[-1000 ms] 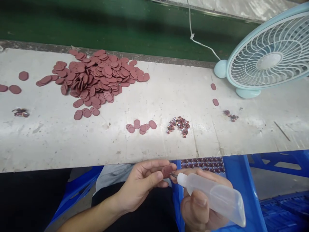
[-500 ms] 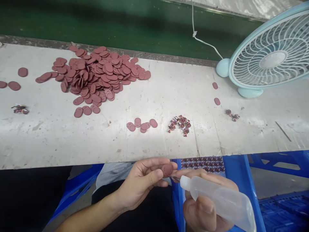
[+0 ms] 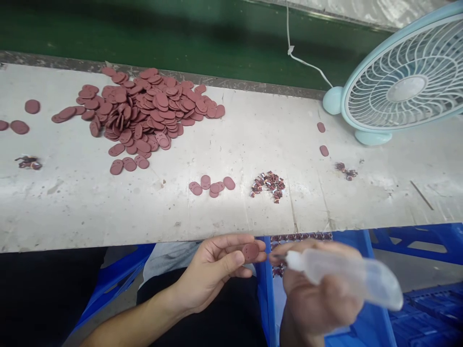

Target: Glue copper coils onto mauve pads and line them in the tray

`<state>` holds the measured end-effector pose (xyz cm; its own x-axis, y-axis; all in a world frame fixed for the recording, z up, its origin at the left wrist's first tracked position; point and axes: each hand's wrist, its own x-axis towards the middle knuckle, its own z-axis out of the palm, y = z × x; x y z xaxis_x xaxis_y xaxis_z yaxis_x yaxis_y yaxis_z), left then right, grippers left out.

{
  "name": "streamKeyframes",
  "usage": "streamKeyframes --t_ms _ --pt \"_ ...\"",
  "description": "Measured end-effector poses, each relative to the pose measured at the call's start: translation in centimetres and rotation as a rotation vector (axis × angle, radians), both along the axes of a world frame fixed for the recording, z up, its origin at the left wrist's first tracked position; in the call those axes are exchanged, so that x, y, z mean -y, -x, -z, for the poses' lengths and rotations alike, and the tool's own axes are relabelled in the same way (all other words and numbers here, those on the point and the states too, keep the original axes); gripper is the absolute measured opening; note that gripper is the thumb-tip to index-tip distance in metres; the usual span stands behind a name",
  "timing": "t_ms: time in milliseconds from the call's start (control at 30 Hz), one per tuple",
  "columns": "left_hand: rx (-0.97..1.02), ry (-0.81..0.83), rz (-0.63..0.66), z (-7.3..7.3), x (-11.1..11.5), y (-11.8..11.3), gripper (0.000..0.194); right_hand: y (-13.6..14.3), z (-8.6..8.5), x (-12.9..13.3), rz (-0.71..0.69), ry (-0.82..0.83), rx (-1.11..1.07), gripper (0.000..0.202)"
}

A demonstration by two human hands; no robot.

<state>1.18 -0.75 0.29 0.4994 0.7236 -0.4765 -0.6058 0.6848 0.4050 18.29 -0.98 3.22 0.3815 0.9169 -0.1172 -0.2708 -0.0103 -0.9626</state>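
Below the table's front edge, my left hand (image 3: 217, 270) pinches a reddish-brown oval disc (image 3: 251, 251) with small holes between thumb and fingers. To its right, my right hand (image 3: 321, 289) is wrapped round a translucent squeeze bottle (image 3: 347, 272) with a white cap and a thin dark tip. That tip points left and is apart from the disc; motion blurs the hand. Several similar discs (image 3: 205, 181) lie on the table above my left hand. Right of these sits a small heap of dark brown and white pieces (image 3: 269, 185), too small to name.
A big pile of oval discs (image 3: 155, 106) covers the table's (image 3: 90, 207) back left. At the back right stands a light blue fan (image 3: 372, 137) with a white cord. Under the table edge, a blue crate (image 3: 378, 289) holds rows of small brown pieces (image 3: 302, 236).
My right hand has drawn the bottle to the right, its tip moving away from the disc. The left hand keeps its hold on the disc, almost unmoved.
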Motion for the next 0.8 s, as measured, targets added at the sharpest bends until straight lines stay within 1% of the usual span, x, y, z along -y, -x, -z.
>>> streamKeyframes --t_ms 33,67,100,167,200,267,300,367,400,433,467,533,567,600,667,700,733,800 --pt "-0.001 -0.004 0.0 0.0 0.0 0.0 0.024 -0.9 0.2 -1.2 0.042 -0.048 -0.101 0.022" --pt "-0.003 -0.005 0.003 -0.1 -0.1 0.1 0.024 -2.2 0.5 -2.4 0.045 -0.067 -0.258 0.021" --pt "-0.006 -0.004 0.006 -0.2 -0.1 0.1 0.023 -3.7 1.2 -3.7 -0.004 -0.063 -0.477 0.024" --pt "-0.017 -0.003 0.013 -0.3 -0.1 0.2 0.023 -7.0 2.8 -6.3 -0.141 0.02 -1.049 0.034" --pt "-0.023 -0.002 0.015 -0.3 0.0 0.3 0.023 -8.7 3.7 -7.4 -0.202 0.033 -1.316 0.036" --pt "-0.037 0.001 0.014 -0.4 0.1 0.4 0.023 -11.1 5.1 -8.9 -0.254 0.03 -1.461 0.036" --pt "-0.043 0.002 0.011 -0.4 0.1 0.5 0.024 -11.7 5.4 -9.3 -0.268 0.018 -1.473 0.036" --pt "-0.055 0.004 -0.002 -0.4 0.1 0.7 0.024 -11.6 5.4 -9.1 -0.284 -0.013 -1.459 0.041" --pt "-0.063 0.006 -0.01 -0.4 0.0 0.8 0.024 -11.0 5.1 -8.7 -0.281 -0.03 -1.341 0.045" --pt "-0.071 0.01 -0.017 -0.4 -0.1 0.9 0.023 -10.1 4.7 -8.1 -0.269 -0.044 -1.13 0.047" --pt "-0.079 0.015 -0.022 -0.5 -0.2 1.1 0.023 -9.1 4.4 -7.5 -0.247 -0.054 -0.866 0.046" --pt "-0.093 0.026 -0.029 -0.5 -0.4 1.2 0.022 -7.0 3.7 -6.4 -0.182 -0.063 -0.345 0.032" --pt "-0.097 0.031 -0.03 -0.5 -0.5 1.3 0.022 -6.2 3.5 -6.2 -0.181 -0.062 -0.057 0.024" --pt "-0.1 0.034 -0.032 -0.5 -0.6 1.3 0.022 -5.7 3.4 -6.1 -0.212 -0.06 0.219 0.021" --pt "-0.1 0.035 -0.033 -0.5 -0.7 1.4 0.022 -5.3 3.4 -6.4 -0.319 -0.059 0.774 0.03" --pt "-0.099 0.035 -0.034 -0.6 -0.7 1.5 0.022 -5.4 3.4 -6.7 -0.374 -0.057 1.003 0.032" --pt "-0.097 0.035 -0.035 -0.6 -0.6 1.5 0.022 -5.6 3.4 -7.0 -0.422 -0.056 1.138 0.033" --pt "-0.091 0.034 -0.041 -0.6 -0.6 1.6 0.022 -6.2 3.3 -7.4 -0.471 -0.055 1.16 0.031"
